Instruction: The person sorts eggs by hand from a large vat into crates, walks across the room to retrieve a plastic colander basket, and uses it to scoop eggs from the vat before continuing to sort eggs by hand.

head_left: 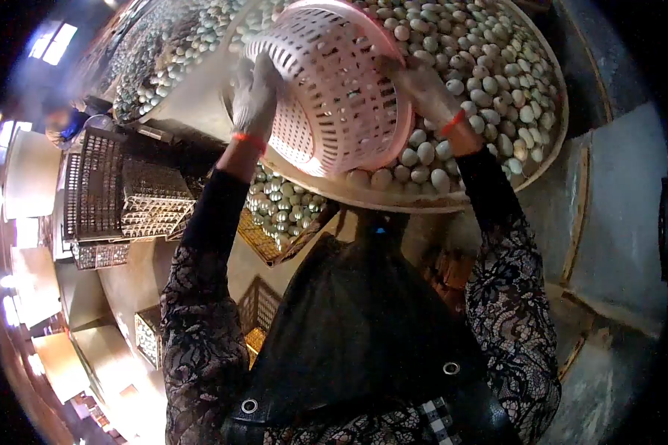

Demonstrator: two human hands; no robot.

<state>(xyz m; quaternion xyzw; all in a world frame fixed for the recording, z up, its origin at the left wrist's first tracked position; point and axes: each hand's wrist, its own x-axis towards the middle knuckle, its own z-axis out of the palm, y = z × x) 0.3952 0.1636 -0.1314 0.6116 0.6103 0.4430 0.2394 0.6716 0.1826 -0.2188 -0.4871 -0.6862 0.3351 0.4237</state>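
A pink-white plastic basket point(334, 89) with slotted walls is tilted on its side over a large round tray point(423, 202) of eggs point(490, 81). My left hand point(254, 96), in a pale glove with a red band at the wrist, grips the basket on its left side. On the right, my right hand point(429, 95), gloved the same way, holds the basket's rim, its fingertips partly hidden. Eggs lie close below and to the right of the basket. What is inside the basket is mostly hidden by its wall.
Below the tray stands a yellow crate point(263, 248) with eggs. Stacked crates point(96, 185) are at the left, and another crate point(148, 337) sits lower. A second heap of eggs point(193, 44) is at the upper left. A person point(65, 126) is far left.
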